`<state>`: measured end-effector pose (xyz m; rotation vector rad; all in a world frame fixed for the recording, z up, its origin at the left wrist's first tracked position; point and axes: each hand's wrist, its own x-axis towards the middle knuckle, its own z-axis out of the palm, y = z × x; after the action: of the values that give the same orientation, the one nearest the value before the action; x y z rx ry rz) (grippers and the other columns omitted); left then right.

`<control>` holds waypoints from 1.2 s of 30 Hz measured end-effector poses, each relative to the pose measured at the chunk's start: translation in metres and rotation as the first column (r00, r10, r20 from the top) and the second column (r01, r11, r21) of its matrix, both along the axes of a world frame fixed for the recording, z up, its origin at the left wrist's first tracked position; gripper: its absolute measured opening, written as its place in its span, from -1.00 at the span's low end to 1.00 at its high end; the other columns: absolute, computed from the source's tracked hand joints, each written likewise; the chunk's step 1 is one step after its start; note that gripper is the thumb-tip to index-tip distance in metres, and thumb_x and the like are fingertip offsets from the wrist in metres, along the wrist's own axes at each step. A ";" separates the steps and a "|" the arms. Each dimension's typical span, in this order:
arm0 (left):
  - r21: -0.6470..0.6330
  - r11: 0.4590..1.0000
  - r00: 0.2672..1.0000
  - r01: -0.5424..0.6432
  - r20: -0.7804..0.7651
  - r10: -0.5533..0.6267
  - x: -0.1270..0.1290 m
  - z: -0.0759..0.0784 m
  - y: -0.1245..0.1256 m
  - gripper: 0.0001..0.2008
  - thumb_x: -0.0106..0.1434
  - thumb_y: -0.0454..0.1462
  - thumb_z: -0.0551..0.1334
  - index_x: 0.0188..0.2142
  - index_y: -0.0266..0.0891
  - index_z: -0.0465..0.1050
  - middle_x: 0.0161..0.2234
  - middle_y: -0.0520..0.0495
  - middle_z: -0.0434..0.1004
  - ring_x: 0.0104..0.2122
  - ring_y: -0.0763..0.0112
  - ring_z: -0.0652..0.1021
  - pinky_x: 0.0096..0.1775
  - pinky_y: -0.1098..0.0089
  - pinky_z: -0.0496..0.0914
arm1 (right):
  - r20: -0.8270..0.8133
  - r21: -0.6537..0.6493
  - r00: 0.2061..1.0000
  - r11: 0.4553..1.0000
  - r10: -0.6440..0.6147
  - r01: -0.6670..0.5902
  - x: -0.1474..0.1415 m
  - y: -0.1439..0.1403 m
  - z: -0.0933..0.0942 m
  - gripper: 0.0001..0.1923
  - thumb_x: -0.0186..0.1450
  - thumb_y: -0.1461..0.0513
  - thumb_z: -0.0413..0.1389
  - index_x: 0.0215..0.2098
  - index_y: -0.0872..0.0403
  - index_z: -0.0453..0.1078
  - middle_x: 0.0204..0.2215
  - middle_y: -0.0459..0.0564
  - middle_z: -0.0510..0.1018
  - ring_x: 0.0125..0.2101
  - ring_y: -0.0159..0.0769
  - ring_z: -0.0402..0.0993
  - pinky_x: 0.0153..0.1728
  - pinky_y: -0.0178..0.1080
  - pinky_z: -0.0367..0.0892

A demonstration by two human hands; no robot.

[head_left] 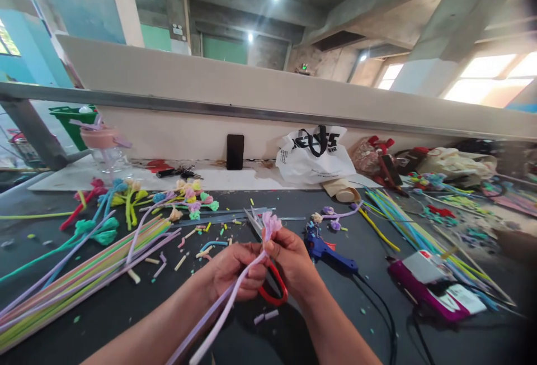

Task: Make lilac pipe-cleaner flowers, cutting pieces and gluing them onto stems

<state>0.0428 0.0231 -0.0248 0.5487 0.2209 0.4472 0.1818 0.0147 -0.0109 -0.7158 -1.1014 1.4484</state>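
My left hand (237,270) is closed around lilac pipe cleaner stems (222,320), whose ends trail toward me. With thumb and fingers pinched, my right hand (293,253) grips the same piece just below its pale pink-lilac flower head (271,223). The two hands meet at the stem, and their fingers partly hide it. Red-handled scissors (277,287) lie on the table beneath my hands, blades pointing away. Short lilac offcuts (265,316) rest nearby. To the right of my right hand is a blue glue gun (329,252).
Bundled pipe cleaners (84,275) lie at left, with finished coloured flowers (193,200) behind. A black phone (235,152) leans against the partition near a white bag (314,155). More pipe cleaners (398,219), a purple box (432,289) and a black cord (388,312) are at right.
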 end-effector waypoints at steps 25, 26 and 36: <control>0.853 0.471 0.545 -0.222 -0.292 0.786 0.008 0.028 -0.009 -0.89 0.04 -0.27 0.16 -0.43 -0.28 0.32 -0.59 0.07 0.35 -0.64 0.52 0.35 -0.54 0.47 0.26 | -0.112 -0.134 0.985 0.984 -0.129 0.114 0.000 0.009 0.003 -0.78 -0.10 0.25 0.30 -0.66 0.17 0.34 -0.74 -0.17 0.37 -0.69 -0.53 0.20 -0.59 -0.42 0.12; 0.911 0.370 0.469 -0.183 -0.250 0.847 0.009 0.027 -0.009 -0.92 0.06 -0.28 0.15 -0.44 -0.28 0.33 -0.56 0.06 0.35 -0.61 0.52 0.36 -0.52 0.48 0.26 | -0.125 -0.139 0.982 0.983 -0.140 0.123 -0.001 0.009 0.003 -0.79 -0.09 0.25 0.30 -0.66 0.17 0.34 -0.73 -0.17 0.37 -0.68 -0.54 0.19 -0.59 -0.42 0.12; 0.962 -0.219 0.431 0.164 0.130 0.893 -0.002 0.012 -0.009 -0.84 0.22 -0.37 -0.05 -0.34 -0.20 0.28 -0.34 -0.04 0.34 -0.34 0.43 0.37 -0.26 0.41 0.27 | -0.236 -0.231 0.966 0.972 -0.103 0.047 -0.013 0.004 -0.004 -0.80 -0.10 0.27 0.29 -0.63 0.18 0.36 -0.71 -0.14 0.38 -0.67 -0.52 0.23 -0.58 -0.42 0.15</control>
<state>0.0408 0.0144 -0.0124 2.3435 1.0335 1.2157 0.1684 0.0189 -0.0150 -0.7036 -0.7200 1.5641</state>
